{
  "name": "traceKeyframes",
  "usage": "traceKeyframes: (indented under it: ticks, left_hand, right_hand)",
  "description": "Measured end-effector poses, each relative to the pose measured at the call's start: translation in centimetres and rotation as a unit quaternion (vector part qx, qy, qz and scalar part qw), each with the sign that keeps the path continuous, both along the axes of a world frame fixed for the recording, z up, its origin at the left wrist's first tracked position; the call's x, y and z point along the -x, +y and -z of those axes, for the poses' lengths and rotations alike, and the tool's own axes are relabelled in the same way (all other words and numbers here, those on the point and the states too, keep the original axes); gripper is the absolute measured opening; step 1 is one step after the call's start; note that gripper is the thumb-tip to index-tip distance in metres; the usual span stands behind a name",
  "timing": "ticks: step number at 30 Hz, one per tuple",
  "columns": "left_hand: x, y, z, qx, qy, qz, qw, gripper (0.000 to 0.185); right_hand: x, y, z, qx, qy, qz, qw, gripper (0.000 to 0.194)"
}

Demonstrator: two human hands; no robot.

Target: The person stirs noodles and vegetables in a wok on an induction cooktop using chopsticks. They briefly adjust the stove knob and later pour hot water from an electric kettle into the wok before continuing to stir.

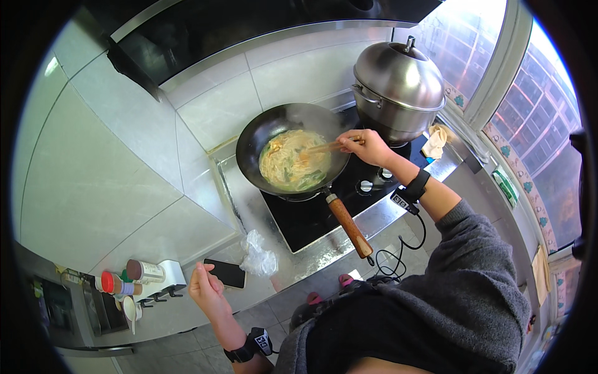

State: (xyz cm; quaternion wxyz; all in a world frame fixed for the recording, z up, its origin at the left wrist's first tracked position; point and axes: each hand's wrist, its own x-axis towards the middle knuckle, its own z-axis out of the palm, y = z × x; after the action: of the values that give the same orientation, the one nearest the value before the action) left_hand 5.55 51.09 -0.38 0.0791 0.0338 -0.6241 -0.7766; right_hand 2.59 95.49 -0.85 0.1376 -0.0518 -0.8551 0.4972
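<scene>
Noodles with greens and egg-like pieces (292,163) lie in broth in a black wok (254,145) on the gas hob (299,229). My right hand (364,146) grips wooden chopsticks (327,147), whose tips reach into the noodles. Steam blurs part of the wok's far side. The wok's wooden handle (349,225) points towards my body, untouched. My left hand (207,285) is raised over the counter, left of a black phone (227,273), its fingers curled and holding nothing that I can see. Whether those fingers are fully closed is unclear.
A large domed steel pot (399,86) stands at the back right. Beside it lies a cloth (435,141). A crumpled plastic bag (258,255) rests left of the hob. Seasoning jars (146,271) stand on a white rack (174,276). A black cable (401,255) hangs beneath my right arm.
</scene>
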Motion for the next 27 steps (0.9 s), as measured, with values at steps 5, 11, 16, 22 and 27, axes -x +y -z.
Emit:
traceKeyframes:
  ticks: [5,11,16,22,27]
  left_hand:
    - [-0.2,-0.1,-0.1,-0.001,0.006,0.002,1.000,0.030]
    - [-0.1,0.2,-0.3,-0.002,0.002,0.006,1.000,0.030]
    - [-0.1,0.3,-0.4,-0.003,0.000,0.001,1.000,0.030]
    - [-0.2,0.3,-0.3,-0.007,0.006,0.003,1.000,0.030]
    - [-0.2,0.4,-0.3,-0.004,0.003,0.002,1.000,0.030]
  right_hand:
    - [1.0,2.0,-0.1,-0.095,0.017,0.071,0.993,0.022]
    - [2.2,0.7,1.5,-0.153,-0.003,-0.008,0.988,0.022]
    - [1.9,0.4,0.2,0.002,0.005,-0.054,0.999,0.021]
    - [2.2,1.8,-0.7,-0.063,-0.022,0.049,0.997,0.023]
    - [2.7,0.1,1.0,-0.142,-0.035,0.014,0.989,0.023]
